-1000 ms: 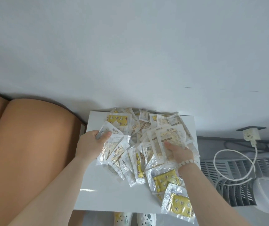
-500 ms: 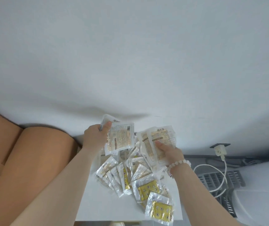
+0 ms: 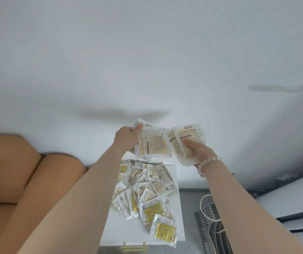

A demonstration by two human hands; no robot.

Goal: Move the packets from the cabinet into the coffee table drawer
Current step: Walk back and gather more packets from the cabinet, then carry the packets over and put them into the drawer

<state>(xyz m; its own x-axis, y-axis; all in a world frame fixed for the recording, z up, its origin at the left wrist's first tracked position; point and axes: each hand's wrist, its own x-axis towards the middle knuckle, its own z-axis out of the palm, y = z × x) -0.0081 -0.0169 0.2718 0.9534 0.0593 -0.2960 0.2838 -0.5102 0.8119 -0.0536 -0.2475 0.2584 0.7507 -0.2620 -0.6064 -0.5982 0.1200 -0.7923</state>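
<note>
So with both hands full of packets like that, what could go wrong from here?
The right hand pinches a fanned stack of packets under one thumb, so the slippery wrappers could slide out on the way.

The left hand grips its packets by one corner only; they may flop or drop.

The pile left on the white cabinet reaches its front edge, and the yellow packet there could get knocked off.

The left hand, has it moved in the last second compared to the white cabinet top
Yes. The left hand was down on the packets on the white cabinet top; now it is raised above the far edge, holding a packet against the wall.
</note>
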